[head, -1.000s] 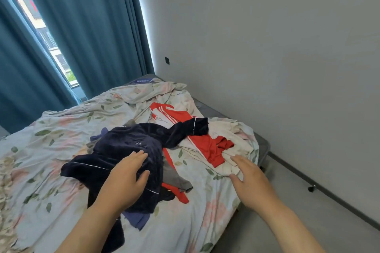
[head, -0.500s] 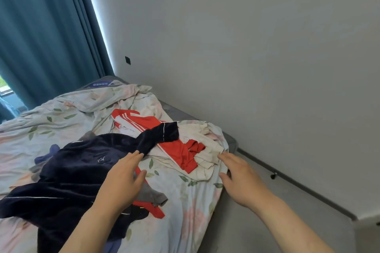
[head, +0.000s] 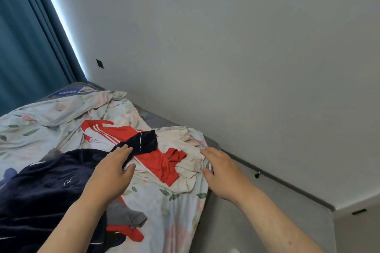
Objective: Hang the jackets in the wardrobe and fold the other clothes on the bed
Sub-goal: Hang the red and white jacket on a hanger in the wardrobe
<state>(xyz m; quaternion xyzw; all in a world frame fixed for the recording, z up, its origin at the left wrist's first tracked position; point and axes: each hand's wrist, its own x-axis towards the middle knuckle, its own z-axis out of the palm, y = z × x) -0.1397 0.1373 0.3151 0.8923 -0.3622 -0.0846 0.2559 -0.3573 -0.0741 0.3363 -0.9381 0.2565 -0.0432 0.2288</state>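
Note:
A dark navy velvet garment (head: 47, 191) with white piping lies heaped on the bed's near left, one sleeve (head: 144, 144) stretched over a red and white striped garment (head: 156, 162). My left hand (head: 111, 174) hovers open over the navy cloth, fingertips at the base of that sleeve. My right hand (head: 222, 168) is open with spread fingers at the bed's right corner, beside the cream part (head: 185, 172) of the red garment. A grey and red piece (head: 125, 222) pokes out under the navy heap.
The bed (head: 174, 222) has a rumpled floral sheet and stands against a pale wall (head: 226, 47). Teal curtains (head: 24, 47) hang at the left. A strip of grey floor (head: 257, 222) runs along the bed's right side, with a skirting rail at the wall's foot.
The view has swung right and tilted, so the window is out of sight. Both hands have reached forward: the left toward the navy sleeve, the right toward the bed's corner.

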